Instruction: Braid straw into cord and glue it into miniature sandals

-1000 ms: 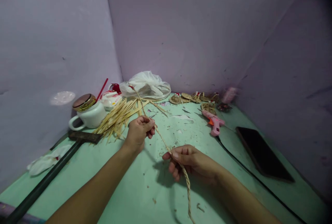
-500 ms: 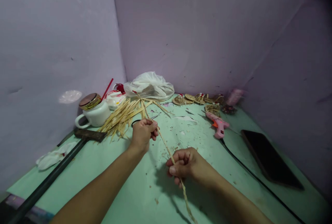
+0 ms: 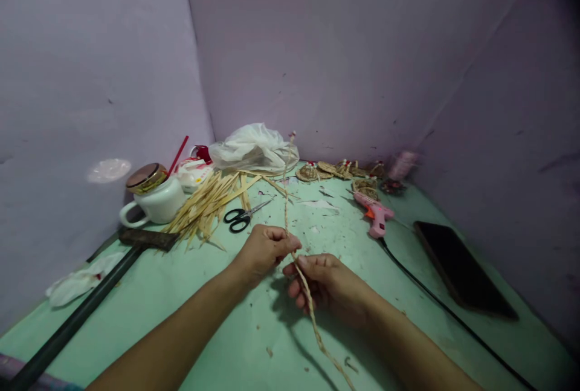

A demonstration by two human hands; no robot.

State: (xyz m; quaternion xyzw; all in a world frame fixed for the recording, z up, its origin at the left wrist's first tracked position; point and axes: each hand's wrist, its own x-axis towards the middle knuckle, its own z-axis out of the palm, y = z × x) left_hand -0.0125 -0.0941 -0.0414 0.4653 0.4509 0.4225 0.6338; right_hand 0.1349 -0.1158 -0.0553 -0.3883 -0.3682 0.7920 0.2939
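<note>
A thin braided straw cord (image 3: pixel 287 197) rises from my hands toward the back wall and trails down past my right wrist to the near edge. My left hand (image 3: pixel 265 251) pinches the cord between thumb and fingers. My right hand (image 3: pixel 319 282) sits just right of it, fingers curled round the same cord a little lower. The two hands nearly touch above the green table (image 3: pixel 217 318). A pile of loose straw strips (image 3: pixel 211 200) lies beyond my left hand, with black-handled scissors (image 3: pixel 242 217) beside it.
A white mug with a gold lid (image 3: pixel 151 194), a clear plastic bag (image 3: pixel 254 149), a pink glue gun (image 3: pixel 374 213) with its black cable, woven straw discs (image 3: pixel 338 170), a dark phone (image 3: pixel 460 270), a hammer (image 3: pixel 90 294) and a crumpled tissue (image 3: pixel 75 285) lie around.
My left hand has slid down the cord toward my right hand, uncovering the scissors. The cord's far end has swung upright.
</note>
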